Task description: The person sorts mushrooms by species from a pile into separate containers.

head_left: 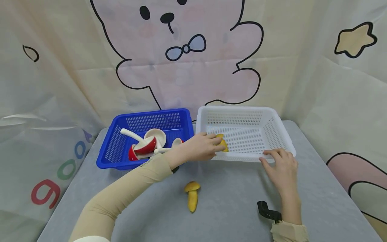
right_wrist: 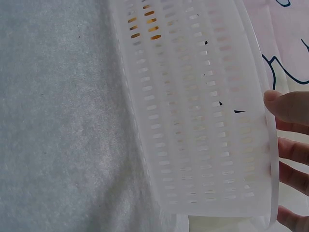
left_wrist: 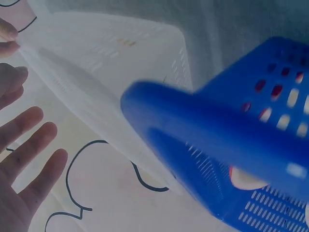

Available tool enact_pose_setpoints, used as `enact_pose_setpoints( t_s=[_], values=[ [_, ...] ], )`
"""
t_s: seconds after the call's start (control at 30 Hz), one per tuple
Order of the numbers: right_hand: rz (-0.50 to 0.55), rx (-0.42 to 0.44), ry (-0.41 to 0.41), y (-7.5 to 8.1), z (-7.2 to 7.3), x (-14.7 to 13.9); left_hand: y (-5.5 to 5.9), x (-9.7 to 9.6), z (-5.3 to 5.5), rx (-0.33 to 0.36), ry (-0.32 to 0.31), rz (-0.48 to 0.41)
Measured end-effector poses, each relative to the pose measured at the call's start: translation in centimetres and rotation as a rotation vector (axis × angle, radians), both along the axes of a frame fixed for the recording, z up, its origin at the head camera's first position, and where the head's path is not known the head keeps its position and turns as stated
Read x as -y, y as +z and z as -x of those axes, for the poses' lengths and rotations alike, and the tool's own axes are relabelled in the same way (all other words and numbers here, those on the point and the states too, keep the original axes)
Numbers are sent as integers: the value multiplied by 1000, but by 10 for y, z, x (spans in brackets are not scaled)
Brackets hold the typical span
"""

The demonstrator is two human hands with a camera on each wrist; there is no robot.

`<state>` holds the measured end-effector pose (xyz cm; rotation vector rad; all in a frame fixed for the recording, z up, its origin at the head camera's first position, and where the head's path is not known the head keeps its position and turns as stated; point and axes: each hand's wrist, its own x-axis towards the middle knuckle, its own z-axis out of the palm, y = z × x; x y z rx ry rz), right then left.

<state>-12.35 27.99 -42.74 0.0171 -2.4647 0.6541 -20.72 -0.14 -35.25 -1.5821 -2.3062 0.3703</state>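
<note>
My left hand (head_left: 201, 146) hovers over the near left corner of the white basket (head_left: 246, 158), its fingers spread and holding nothing. Partly hidden behind those fingers, a yellow toy mushroom (head_left: 224, 144) lies inside that basket; it shows as yellow patches through the slots in the right wrist view. With thumb outside and fingers inside, my right hand (head_left: 283, 169) grips the basket's near right rim (right_wrist: 271, 159). Another yellow toy mushroom (head_left: 192, 196) lies on the grey table, in front of the baskets.
Left of the white basket stands a blue basket (head_left: 106, 156) with several red-and-white toy mushrooms (head_left: 147, 146) in it. A black wrist mount (head_left: 267, 213) sits on the right wrist. Behind the table (head_left: 229, 208) hangs a printed curtain (head_left: 193, 80).
</note>
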Motion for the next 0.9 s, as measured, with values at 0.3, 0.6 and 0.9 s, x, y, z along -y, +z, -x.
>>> enact_pose_setpoints(
  t_s=[0.3, 0.6, 0.9],
  values=[
    [7, 4, 5, -1, 0, 0, -18, 9, -27, 65, -19, -37],
    [15, 13, 2, -1, 1, -1, -27, 23, -53, 142, -30, 10],
    [20, 31, -4, 2, 0, 0, -45, 40, -67, 154, -85, 44]
  ],
)
